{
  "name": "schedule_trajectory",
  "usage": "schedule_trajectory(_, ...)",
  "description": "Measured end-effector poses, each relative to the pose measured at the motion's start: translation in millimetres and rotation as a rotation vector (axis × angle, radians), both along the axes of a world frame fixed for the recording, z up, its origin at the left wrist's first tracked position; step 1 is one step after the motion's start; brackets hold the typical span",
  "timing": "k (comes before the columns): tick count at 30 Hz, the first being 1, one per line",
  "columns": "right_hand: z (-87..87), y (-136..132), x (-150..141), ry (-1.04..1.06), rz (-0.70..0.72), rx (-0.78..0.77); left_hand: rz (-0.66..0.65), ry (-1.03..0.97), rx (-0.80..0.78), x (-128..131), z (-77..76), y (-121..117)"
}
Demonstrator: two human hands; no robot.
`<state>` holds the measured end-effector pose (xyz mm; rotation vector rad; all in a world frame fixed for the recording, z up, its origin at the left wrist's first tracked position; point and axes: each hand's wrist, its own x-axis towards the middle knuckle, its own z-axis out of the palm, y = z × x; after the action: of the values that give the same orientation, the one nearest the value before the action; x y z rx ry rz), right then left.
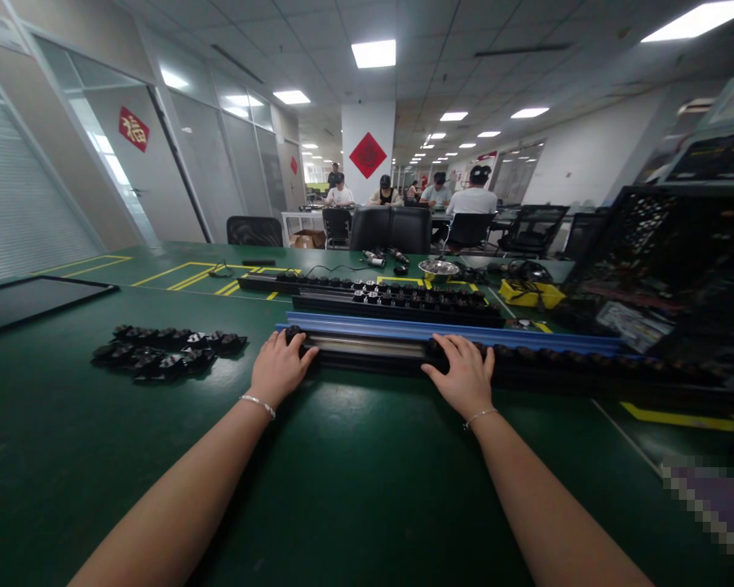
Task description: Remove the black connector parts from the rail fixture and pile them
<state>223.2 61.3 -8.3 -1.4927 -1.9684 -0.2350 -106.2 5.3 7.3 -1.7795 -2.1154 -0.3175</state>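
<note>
A long black rail (370, 359) with a bright metal strip along it lies across the green table. My left hand (280, 364) grips a small black piece (294, 333) at the rail's left end, thumb in front. Farther right, my right hand (465, 371) is closed over another black piece (433, 350) on the same rail. The fingers partly hide both pieces. Beyond my right hand, a row of similar black pieces (556, 359) sits along the rail. A blue rail (397, 326) runs close behind the black one.
Two rows of loose black pieces (159, 355) lie to the left, near a dark flat panel (42, 302). Other black rails (391, 302), a metal bowl (439, 267) and a yellow bin (531, 293) are farther back. Dark equipment (666, 253) stands at right. Several people sit in the background.
</note>
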Motion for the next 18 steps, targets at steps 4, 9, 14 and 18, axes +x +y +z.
schedule_trajectory(4,-0.4,0,0,0.000,-0.002,0.007,-0.011,0.011,-0.002,-6,1.4,0)
schedule_trajectory(9,-1.5,0,0,-0.006,-0.010,0.019,0.030,-0.060,-0.034,-13,5.0,-2)
schedule_trajectory(14,-2.1,1,0,-0.005,-0.007,0.026,0.051,-0.125,-0.040,-25,4.9,-2)
schedule_trajectory(18,-2.4,1,1,-0.006,-0.007,0.024,0.046,-0.128,-0.038,-30,3.8,0)
